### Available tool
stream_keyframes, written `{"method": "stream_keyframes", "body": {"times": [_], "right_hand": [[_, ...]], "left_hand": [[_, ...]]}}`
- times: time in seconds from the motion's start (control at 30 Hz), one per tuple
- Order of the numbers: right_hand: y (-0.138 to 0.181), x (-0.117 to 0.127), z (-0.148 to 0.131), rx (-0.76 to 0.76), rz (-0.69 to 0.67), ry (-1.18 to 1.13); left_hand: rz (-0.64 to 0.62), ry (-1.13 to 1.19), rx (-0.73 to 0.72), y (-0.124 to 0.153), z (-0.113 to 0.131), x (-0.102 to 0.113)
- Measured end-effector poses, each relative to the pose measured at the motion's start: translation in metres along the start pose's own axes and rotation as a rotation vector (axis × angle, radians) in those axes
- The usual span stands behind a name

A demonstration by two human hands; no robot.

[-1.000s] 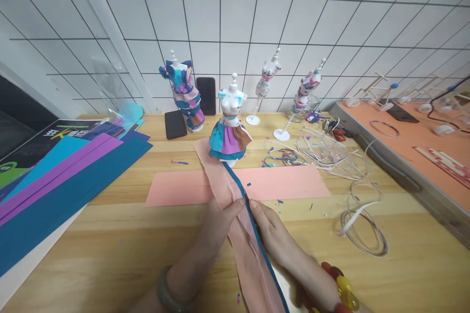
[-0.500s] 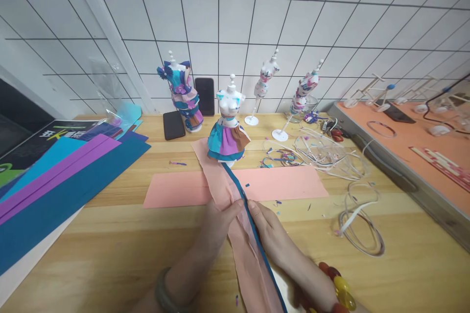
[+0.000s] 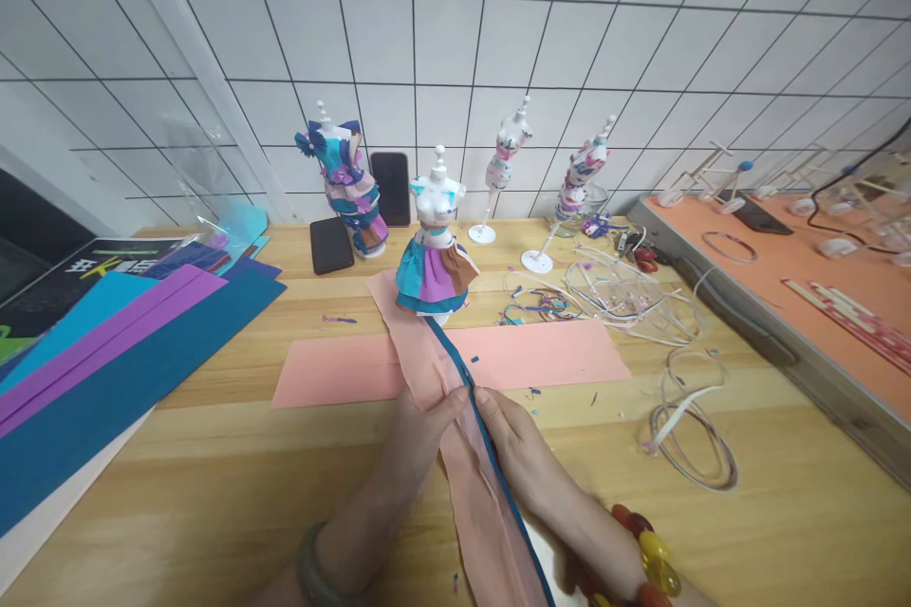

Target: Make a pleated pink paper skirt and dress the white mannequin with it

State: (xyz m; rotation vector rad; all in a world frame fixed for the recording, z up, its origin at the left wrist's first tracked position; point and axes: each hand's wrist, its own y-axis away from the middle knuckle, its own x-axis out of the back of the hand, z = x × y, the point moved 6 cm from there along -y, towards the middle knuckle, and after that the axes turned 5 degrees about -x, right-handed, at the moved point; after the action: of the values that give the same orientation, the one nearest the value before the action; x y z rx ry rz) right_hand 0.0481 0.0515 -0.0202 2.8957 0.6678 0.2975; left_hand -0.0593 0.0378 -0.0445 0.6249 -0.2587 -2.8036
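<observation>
Little has moved since the earlier frame: both hands keep their place on the pink crepe strip (image 3: 470,484), and only the view has slid a touch, so everything sits slightly further left. That strip runs lengthwise down the middle of the desk (image 3: 213,493), from under the dressed mannequin (image 3: 434,251) toward the person, crossing over a flat pink sheet (image 3: 555,351) that lies sideways. A narrow teal strip (image 3: 491,455) lies along its right edge. The left hand (image 3: 419,436) presses on the strip's left side, thumb reaching to the teal edge; the right hand (image 3: 523,455) rests on the right side, fingertips meeting the thumb at the seam. Both seem to pinch the two layers together, though the grip itself is partly hidden. Blue and purple paper sheets (image 3: 128,341) fan out at the left, and white cord loops (image 3: 690,436) lie to the right.
</observation>
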Motion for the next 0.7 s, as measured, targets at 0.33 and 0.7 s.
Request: {"method": "stream_keyframes", "body": {"times": [0.33,0.7], "right_hand": [[-0.001,0.001,0.003,-0.024,0.012,0.024],[0.003,-0.001,0.001,-0.021,-0.024,0.16]], "left_hand": [[-0.026,0.038,0.009,-0.001,-0.001,-0.001],[0.004,0.32,0.092,-0.006,0.02,-0.001]]}}
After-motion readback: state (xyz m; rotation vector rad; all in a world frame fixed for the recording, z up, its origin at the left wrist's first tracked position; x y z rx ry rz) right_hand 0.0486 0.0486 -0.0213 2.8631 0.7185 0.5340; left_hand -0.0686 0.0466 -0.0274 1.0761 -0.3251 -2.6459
